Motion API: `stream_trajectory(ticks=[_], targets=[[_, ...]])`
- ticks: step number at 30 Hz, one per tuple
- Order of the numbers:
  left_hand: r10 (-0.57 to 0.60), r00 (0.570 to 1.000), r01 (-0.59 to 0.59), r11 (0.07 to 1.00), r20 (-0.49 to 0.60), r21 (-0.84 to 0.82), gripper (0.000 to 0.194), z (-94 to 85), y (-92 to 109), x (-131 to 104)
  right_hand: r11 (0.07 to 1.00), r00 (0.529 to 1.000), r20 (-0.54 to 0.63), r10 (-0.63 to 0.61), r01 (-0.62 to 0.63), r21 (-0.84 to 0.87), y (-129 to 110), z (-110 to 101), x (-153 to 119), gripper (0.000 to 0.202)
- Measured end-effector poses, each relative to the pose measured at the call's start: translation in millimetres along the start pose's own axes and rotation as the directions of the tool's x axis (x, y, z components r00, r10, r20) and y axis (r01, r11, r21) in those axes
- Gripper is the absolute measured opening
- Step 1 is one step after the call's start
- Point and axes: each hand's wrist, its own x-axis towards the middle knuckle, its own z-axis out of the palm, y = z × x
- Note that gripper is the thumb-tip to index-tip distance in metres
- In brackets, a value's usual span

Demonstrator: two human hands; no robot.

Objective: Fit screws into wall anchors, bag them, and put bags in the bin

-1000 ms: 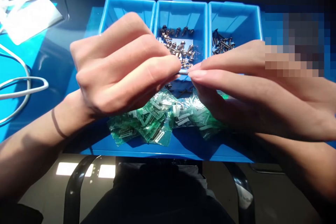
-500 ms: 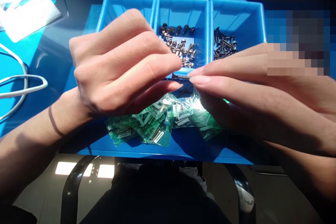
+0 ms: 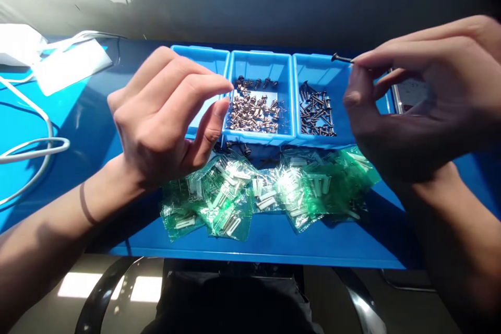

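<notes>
My right hand (image 3: 415,78) pinches a dark screw (image 3: 341,58) between thumb and index finger, above the right blue bin (image 3: 354,135) that holds a pile of dark screws (image 3: 315,109). Over the left blue bin (image 3: 199,52) hangs my left hand (image 3: 164,109), its thumb and index fingertips a little apart with nothing visible between them. The middle blue bin (image 3: 260,138) holds many shiny hex-head screws (image 3: 254,109). In front of the bins lie green-clear plastic packets (image 3: 230,193) with white plugs and screws inside.
White cables (image 3: 49,130) and a white packet (image 3: 74,68) lie on the blue table (image 3: 274,242) at the left. A few dark screws (image 3: 245,150) rest between the bins and the packets. Chair arms (image 3: 99,292) show below the table edge.
My right hand has moved right and up with the screw, away from my left hand. My left hand's fingertips are clear of the screw. The view has tilted up, showing more wall.
</notes>
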Motion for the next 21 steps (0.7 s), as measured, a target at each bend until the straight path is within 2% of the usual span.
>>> stream_trajectory(ticks=[3,5,6,8,10,13,15,17,21], targets=[[-0.033,0.999,0.033,0.999,0.004,0.013,0.021,-0.9,2,-1,0.999,0.999,-0.018,-0.045,0.044,-0.018,-2,0,7,0.025],[-0.048,0.999,0.047,0.999,0.023,0.024,0.02,-2.0,3,-1,0.984,0.984,-0.02,-0.176,0.177,0.03,-10,-4,10,0.028],[-0.064,0.997,0.063,0.997,0.044,0.039,0.02,-2.3,3,-2,0.961,0.962,0.01,-0.274,0.273,0.048,-15,-7,11,0.03],[-0.051,0.997,0.049,0.998,0.052,0.032,0.02,-2.6,3,-2,0.877,0.875,0.078,-0.477,0.469,0.103,-25,-12,12,0.025],[-0.053,0.996,0.051,0.998,0.069,0.021,0.021,-2.4,4,-3,0.808,0.789,0.178,-0.589,0.567,0.16,-33,-13,11,0.014],[-0.065,0.995,0.065,0.998,0.075,0.004,0.021,-3.5,7,-3,0.759,0.69,0.337,-0.64,0.636,0.138,-40,-9,6,0.023],[-0.079,0.992,0.078,0.997,0.103,0.01,0.024,-5.9,10,-3,0.745,0.648,0.419,-0.636,0.657,0.115,-42,-4,0,0.027],[-0.093,0.983,0.092,0.996,0.16,0.014,0.027,-9.1,12,-2,0.745,0.637,0.439,-0.633,0.656,0.121,-42,0,-4,0.023],[-0.111,0.962,0.104,0.994,0.251,0.044,0.032,-13.4,14,-2,0.743,0.655,0.414,-0.632,0.665,0.081,-45,4,-6,0.021]])
